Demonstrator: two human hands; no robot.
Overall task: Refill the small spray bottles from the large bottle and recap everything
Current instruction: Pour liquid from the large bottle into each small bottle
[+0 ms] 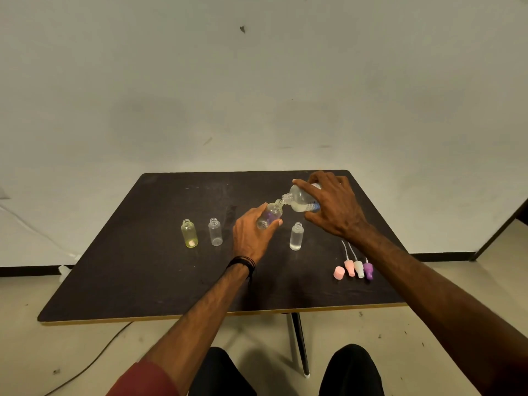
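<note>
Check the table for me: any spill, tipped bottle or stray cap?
No spill shows. The tilted small bottle and large bottle are held for pouring, mouth to mouth. Three open bottles stand upright; the spray caps lie grouped near the table's right edge.

The rear of the large bottle [301, 200] is covered by the right hand [333, 207], and its label is left unreadable. The base of the held small bottle [270, 215] is hidden behind the left hand [251, 234]. Both arms are cut off by the bottom edge.
</note>
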